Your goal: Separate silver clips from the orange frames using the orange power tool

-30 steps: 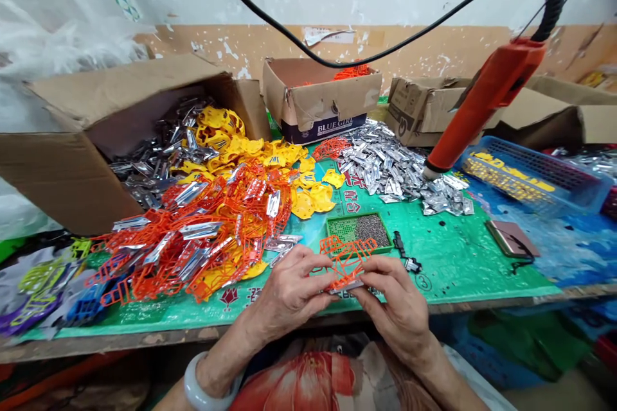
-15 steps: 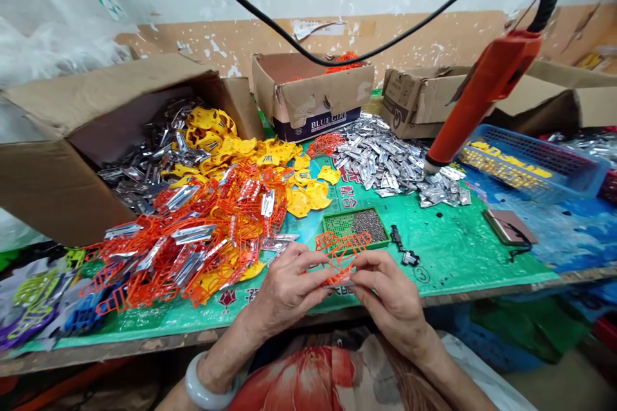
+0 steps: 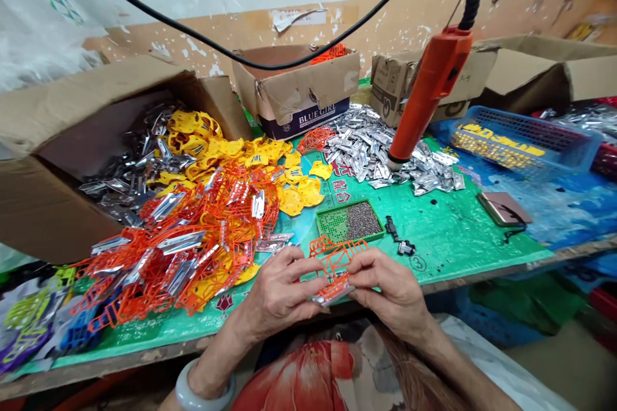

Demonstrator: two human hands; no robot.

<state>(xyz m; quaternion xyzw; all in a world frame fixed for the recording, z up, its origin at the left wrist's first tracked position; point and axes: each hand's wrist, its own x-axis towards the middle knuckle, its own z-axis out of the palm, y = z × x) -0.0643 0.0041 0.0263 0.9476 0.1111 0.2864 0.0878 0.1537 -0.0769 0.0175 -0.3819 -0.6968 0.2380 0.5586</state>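
Orange plastic frame [image 3: 339, 261] sits between 2 hands over the table's near edge, left [image 3: 288, 289] and right [image 3: 389, 290] fingers pinching it, just before the green tray [image 3: 332, 221].

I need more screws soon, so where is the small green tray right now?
In the head view, the green tray sits centrally, just left of the black clips.

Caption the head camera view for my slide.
Two hands, left and right, hold an orange lattice part before a green tray.
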